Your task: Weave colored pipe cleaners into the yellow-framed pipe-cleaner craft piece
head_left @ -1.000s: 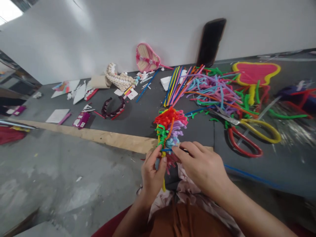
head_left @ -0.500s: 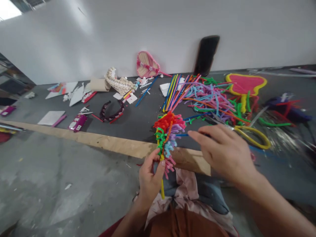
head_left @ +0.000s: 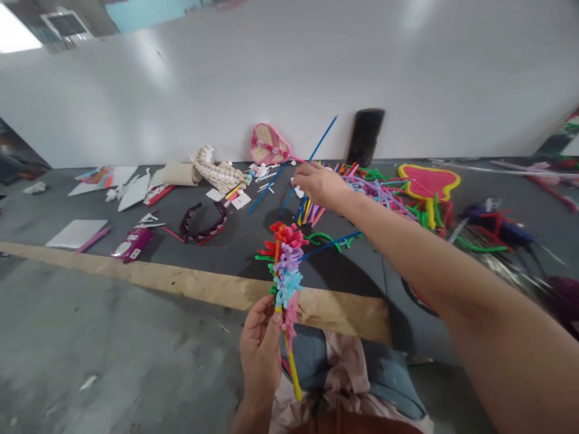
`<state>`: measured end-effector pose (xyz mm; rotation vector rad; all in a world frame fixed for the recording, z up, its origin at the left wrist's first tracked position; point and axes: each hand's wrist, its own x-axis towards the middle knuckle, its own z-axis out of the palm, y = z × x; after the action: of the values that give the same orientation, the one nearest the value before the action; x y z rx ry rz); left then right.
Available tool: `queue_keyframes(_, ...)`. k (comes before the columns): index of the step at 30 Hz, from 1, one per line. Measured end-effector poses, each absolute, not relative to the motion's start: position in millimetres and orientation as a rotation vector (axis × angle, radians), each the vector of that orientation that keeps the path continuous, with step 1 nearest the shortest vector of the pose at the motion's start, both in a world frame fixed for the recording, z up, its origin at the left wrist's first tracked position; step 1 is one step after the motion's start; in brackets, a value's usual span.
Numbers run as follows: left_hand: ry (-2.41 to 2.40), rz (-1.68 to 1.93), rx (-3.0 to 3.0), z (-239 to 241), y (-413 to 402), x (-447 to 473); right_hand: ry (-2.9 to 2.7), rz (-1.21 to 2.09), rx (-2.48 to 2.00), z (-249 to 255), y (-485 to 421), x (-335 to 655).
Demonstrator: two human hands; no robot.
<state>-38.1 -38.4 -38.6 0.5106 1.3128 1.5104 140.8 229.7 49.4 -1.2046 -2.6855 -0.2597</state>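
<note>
My left hand [head_left: 261, 346] grips the yellow stem of a pipe-cleaner craft [head_left: 288, 283], fingers closed near its lower part. Red, purple, light-blue and pink loops and tufts cover the craft, with green and orange bits on its left side. My right hand [head_left: 322, 185] reaches across to the bundle of straight pipe cleaners [head_left: 308, 212]. Its fingers are pinched on a blue pipe cleaner [head_left: 324, 136], which slants up toward the wall and down to the table. My right forearm covers part of the table.
Looped pipe cleaners [head_left: 375, 190] lie in a pile behind my forearm. A phone [head_left: 365, 136] and a pink fan-shaped craft [head_left: 269, 144] lean on the wall. A yellow-edged pink craft [head_left: 427, 182], dark headband [head_left: 203, 232] and purple packet [head_left: 132, 244] lie on the table [head_left: 244, 253].
My right hand has moved left and away from me to the straight pipe cleaners, lifting a blue one. My left hand has lowered and turned the craft slightly. The view has tilted up.
</note>
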Motion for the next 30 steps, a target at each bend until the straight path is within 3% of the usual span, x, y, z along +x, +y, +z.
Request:
queue_keyframes(6,1.313,1.510,0.409,-39,-35,-46,-2.979,-0.151,-1.179,8,239,147)
queue_keyframes(16,1.327,1.458,0.495,-40,-37,-45,-3.029,-0.217,-1.022,2,237,150)
queue_keyframes(21,1.335,1.404,0.689,-42,-39,-42,-2.803,-0.233,-1.072,15,230,158)
queue_keyframes(26,1.359,1.365,0.811,-37,-33,-30,-2.042,-0.150,-1.336,61,215,178)
queue_keyframes(30,1.354,1.316,0.886,-30,-27,-17,-1.954,-0.225,-1.361,75,161,196)
